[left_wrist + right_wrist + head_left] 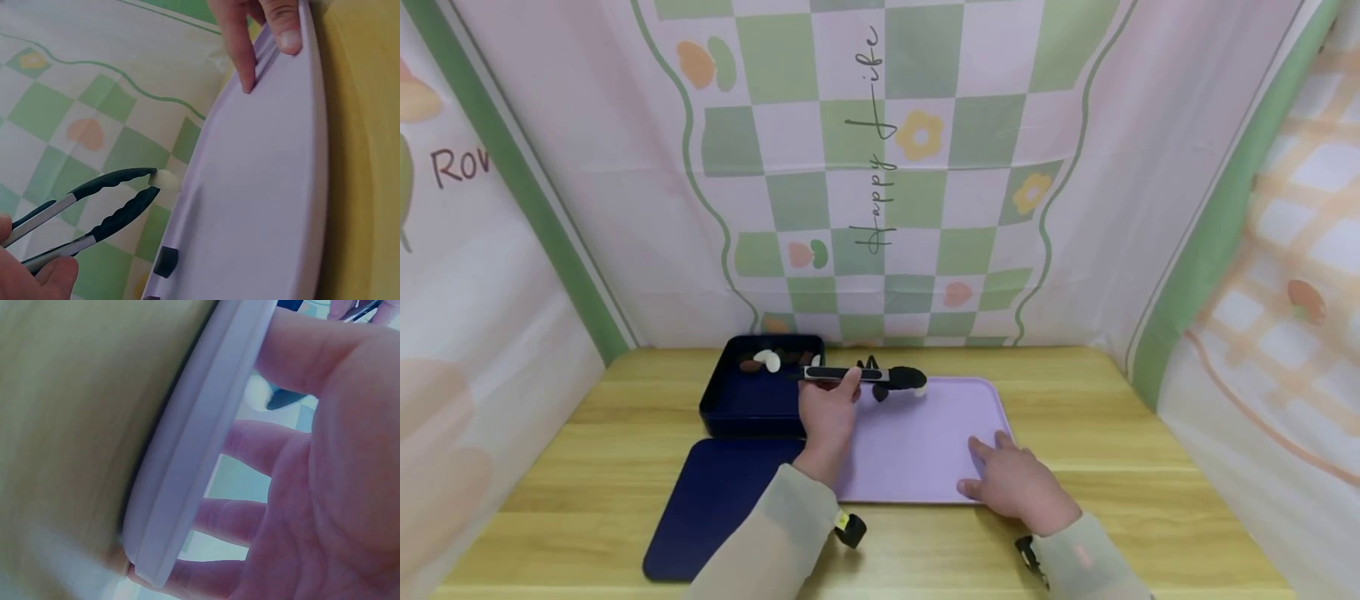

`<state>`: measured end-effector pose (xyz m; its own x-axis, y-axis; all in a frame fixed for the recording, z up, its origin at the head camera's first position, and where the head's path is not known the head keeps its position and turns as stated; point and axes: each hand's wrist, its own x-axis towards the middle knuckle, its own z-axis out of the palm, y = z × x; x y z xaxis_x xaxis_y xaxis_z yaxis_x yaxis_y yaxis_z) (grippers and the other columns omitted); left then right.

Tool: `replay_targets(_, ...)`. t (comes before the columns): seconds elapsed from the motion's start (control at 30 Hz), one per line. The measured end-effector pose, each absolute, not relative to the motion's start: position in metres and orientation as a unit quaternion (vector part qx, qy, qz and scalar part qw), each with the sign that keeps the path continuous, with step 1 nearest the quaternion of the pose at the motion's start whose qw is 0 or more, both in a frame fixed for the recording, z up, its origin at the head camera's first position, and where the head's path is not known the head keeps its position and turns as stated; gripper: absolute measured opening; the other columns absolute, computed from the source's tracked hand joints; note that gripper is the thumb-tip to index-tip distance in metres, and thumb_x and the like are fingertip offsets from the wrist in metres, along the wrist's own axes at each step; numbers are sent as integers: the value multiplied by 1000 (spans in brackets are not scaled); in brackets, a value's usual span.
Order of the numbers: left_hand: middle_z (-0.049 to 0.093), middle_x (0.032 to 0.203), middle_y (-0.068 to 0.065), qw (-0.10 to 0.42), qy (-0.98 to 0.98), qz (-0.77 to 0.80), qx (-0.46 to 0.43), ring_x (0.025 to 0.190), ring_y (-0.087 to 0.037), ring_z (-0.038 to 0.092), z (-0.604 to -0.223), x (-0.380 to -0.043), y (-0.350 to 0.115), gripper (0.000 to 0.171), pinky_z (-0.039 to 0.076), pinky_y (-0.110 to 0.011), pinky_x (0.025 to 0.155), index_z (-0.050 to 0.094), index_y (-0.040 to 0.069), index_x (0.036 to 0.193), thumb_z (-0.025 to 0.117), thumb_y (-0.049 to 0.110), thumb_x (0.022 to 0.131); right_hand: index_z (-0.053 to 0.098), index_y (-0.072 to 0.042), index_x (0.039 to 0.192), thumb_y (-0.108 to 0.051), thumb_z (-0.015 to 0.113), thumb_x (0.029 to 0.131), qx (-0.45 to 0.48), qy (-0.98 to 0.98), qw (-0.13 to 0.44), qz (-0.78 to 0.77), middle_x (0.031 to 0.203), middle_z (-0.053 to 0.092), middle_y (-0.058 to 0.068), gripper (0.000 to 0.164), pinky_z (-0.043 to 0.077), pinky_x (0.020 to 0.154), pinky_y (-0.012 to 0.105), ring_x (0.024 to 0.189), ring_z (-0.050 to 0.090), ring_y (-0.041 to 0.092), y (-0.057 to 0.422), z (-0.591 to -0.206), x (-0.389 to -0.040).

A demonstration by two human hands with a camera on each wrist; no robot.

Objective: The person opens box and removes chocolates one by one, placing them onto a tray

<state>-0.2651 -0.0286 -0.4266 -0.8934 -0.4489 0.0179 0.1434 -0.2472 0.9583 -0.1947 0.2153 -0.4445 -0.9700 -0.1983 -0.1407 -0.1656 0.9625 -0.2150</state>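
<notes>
The left hand (827, 412) is closed around the tongs (850, 375), whose tips pinch a white piece (165, 180) by the far rim of the lilac tray (917, 458), while the right hand (1018, 483) rests with fingers spread on its near right corner. This seems a step of moving pieces one by one, so the next move probably calls for steady squeezing, then gentle release; whether the piece touches the tray, I cannot tell, and the left hand partly hides the dark box (752, 427).
</notes>
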Motion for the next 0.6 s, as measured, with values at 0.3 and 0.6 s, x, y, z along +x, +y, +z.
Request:
replay_targets(0.3, 65, 98, -18, 204, -630, -737, 135, 80, -24, 68, -430, -260, -29, 53, 58, -35, 73, 47, 3, 130, 78, 8, 88, 50, 0, 144, -50, 69, 90, -91, 987, 87, -102, 145, 30, 42, 76, 34, 95, 74, 121, 36, 67, 216, -446, -197)
replay_targets(0.6, 66, 98, -15, 217, -649, -719, 119, 73, -21, 70, -431, -261, -31, 65, 57, -30, 69, 41, 5, 142, 77, 11, 89, 50, 0, 143, -49, 69, 90, -87, 987, 84, -103, 145, 30, 42, 75, 34, 95, 75, 121, 36, 68, 216, -445, -195)
